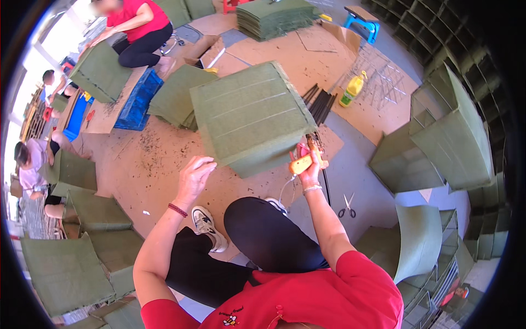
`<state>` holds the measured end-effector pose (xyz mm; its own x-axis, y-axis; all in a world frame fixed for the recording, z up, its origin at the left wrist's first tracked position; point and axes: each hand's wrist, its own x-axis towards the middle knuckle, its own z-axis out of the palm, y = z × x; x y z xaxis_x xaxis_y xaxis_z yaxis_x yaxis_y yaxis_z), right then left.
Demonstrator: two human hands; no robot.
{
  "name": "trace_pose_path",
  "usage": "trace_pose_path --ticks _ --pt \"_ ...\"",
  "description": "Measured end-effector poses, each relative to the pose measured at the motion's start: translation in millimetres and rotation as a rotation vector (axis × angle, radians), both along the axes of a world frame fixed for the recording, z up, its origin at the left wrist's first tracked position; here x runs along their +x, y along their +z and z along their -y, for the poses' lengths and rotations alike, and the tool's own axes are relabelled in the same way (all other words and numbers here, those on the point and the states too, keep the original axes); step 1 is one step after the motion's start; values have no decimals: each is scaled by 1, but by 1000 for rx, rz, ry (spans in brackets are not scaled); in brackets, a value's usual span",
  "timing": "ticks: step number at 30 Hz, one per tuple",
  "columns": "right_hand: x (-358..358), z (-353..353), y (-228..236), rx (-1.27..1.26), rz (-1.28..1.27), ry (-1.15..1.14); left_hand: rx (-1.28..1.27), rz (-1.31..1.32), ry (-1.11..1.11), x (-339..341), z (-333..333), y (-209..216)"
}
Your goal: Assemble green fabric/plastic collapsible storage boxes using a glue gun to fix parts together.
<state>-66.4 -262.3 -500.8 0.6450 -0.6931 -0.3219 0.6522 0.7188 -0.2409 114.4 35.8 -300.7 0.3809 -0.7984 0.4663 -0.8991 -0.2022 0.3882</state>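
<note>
The person is sitting on the floor with one knee raised, both forearms reaching up and forward from the lower edge of the view. The right hand (308, 164) is wrapping closed around a yellow and orange glue gun (305, 160), its nozzle pointing up toward the near edge of a green fabric box (249, 118) that is sitting on the floor straight ahead, tilted with its stitched top facing the camera. The right wrist is wearing a thin silver bracelet, and the elbow is bending beside the raised knee. The left hand (193, 176) is hovering just beside the box's lower left corner, wrist bent and fingers curled loosely with nothing in them; whether it is touching the fabric cannot be told. A red bracelet is circling that wrist. A pair of scissors (346, 206) is lying on the grey floor to the right, near the right forearm. A bundle of dark rods (320, 104) is lying behind the box, and a yellow bottle (353, 89) is standing further back.
</note>
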Motion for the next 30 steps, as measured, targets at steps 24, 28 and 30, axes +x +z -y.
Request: trace_pose_path --ticks 24,28,30 --pt "-71 58 -43 -666 -1325 370 108 -169 260 -32 -31 -11" --pt "-27 32 80 -770 -630 298 -57 -1320 309 -73 41 -25" --pt "-5 22 110 -747 -496 284 -157 -1492 232 -80 78 -33"
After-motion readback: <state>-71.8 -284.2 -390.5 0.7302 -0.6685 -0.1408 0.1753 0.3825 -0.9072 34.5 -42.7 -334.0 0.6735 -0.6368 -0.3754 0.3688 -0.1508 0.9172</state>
